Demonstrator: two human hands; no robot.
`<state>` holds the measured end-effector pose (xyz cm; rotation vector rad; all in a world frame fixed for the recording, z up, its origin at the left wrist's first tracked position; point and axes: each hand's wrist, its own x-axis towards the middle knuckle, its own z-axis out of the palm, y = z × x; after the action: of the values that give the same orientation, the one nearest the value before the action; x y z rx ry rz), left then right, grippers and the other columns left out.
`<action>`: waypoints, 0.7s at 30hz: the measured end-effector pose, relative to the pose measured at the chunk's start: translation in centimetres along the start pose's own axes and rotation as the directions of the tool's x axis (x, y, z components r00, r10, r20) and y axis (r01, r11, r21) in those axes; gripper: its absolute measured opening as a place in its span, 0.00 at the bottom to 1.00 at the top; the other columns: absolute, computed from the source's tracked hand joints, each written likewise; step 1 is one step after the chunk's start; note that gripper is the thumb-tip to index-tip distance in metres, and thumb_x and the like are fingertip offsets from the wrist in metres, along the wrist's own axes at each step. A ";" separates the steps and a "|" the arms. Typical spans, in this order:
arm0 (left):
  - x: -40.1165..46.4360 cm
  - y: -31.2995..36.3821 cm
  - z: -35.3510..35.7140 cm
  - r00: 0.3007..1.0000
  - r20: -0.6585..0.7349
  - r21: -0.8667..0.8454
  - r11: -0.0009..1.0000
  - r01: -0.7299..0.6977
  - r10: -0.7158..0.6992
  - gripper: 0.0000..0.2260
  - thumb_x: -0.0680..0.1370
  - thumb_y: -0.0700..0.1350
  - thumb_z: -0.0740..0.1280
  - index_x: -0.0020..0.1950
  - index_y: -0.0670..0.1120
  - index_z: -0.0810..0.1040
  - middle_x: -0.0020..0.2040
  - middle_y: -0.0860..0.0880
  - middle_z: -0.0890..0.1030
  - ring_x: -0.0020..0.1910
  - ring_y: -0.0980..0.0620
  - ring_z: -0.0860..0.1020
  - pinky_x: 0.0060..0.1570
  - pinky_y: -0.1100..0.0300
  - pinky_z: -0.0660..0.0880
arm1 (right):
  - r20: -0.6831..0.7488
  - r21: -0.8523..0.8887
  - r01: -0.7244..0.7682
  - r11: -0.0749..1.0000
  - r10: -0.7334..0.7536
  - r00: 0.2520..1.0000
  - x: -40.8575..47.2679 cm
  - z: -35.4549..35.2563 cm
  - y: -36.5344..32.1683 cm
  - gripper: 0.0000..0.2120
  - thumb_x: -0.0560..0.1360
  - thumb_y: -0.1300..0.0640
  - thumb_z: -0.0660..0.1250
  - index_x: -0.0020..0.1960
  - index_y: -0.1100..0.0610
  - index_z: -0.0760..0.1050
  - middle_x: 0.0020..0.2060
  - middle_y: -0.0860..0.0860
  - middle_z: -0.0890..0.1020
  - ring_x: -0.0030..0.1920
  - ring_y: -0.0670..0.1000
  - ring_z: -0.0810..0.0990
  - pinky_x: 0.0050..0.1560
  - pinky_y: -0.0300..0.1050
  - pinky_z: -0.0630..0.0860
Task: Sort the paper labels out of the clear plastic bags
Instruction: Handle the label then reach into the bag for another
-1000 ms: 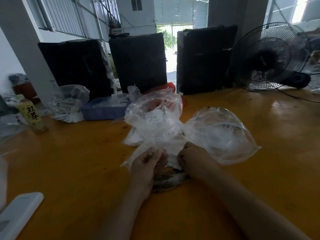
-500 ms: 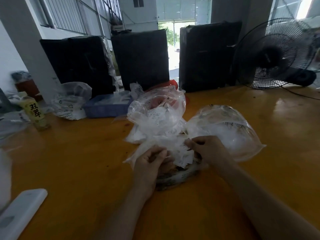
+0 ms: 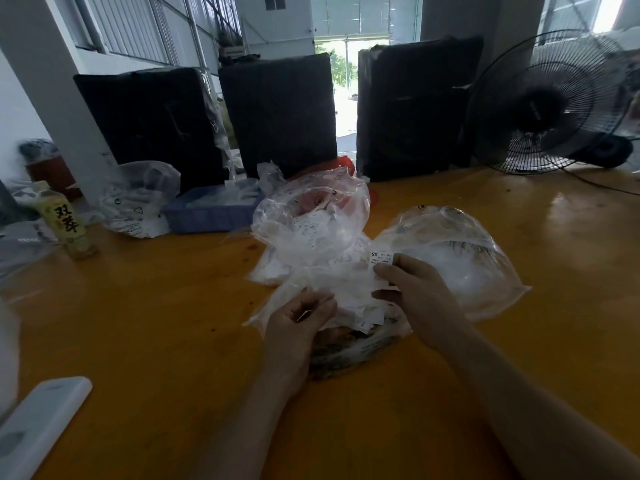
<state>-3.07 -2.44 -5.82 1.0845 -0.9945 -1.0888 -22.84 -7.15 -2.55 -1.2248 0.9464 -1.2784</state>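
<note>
- Two bare forearms come in from the bottom edge of the view, no sleeves showing anywhere on them.
- left hand (image 3: 298, 322): no glove, no ring or watch that I can make out, no wristband either.
- right hand (image 3: 417, 289): same deal, ungloved, wrist plain.
- Fingernails on both look short and unpainted, though the lighting is pretty dim so don't quote me on that.
- The right forearm shows for much longer than the left, all the way to the bottom right corner, and it's bare the whole length.
</note>
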 end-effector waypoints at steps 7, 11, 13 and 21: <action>-0.3 0.5 0.3 0.999 0.021 -0.073 0.997 0.026 -0.025 0.18 0.64 0.54 0.81 0.52 0.50 0.90 0.70 0.42 0.81 0.68 0.46 0.81 0.55 0.59 0.82 | 0.076 -0.260 0.180 0.949 -0.166 0.983 -1.0 0.3 -0.6 0.03 0.83 0.59 0.67 0.53 0.57 0.79 0.39 0.52 0.84 0.39 0.50 0.85 0.42 0.40 0.80; -0.3 0.6 0.4 0.998 0.043 -0.149 0.987 0.061 -0.055 0.17 0.62 0.49 0.82 0.49 0.47 0.91 0.65 0.39 0.83 0.56 0.47 0.87 0.50 0.62 0.83 | 0.092 -0.443 0.269 0.855 -0.255 0.962 -1.2 0.5 -0.7 0.10 0.80 0.58 0.71 0.60 0.51 0.80 0.38 0.47 0.84 0.39 0.45 0.84 0.42 0.38 0.80; -0.3 0.7 0.5 0.997 0.061 -0.172 0.983 0.057 -0.047 0.18 0.63 0.50 0.82 0.50 0.46 0.90 0.62 0.39 0.85 0.57 0.46 0.87 0.51 0.61 0.83 | 0.092 -0.474 0.302 0.827 -0.295 0.951 -1.2 0.5 -0.8 0.10 0.79 0.57 0.71 0.60 0.51 0.80 0.38 0.45 0.84 0.39 0.45 0.84 0.43 0.40 0.81; -0.6 0.5 0.2 0.993 0.097 -0.180 0.981 0.079 -0.063 0.11 0.75 0.50 0.75 0.54 0.47 0.89 0.56 0.41 0.88 0.58 0.44 0.86 0.55 0.61 0.82 | 0.056 -0.491 0.316 0.812 -0.332 0.942 -1.1 0.4 -1.0 0.08 0.80 0.57 0.71 0.58 0.50 0.81 0.39 0.46 0.85 0.41 0.44 0.84 0.45 0.45 0.84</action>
<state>-3.25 -1.84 -5.33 0.9335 -0.9123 -1.2713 -22.74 -5.88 -1.64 -1.8366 1.1696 -1.3651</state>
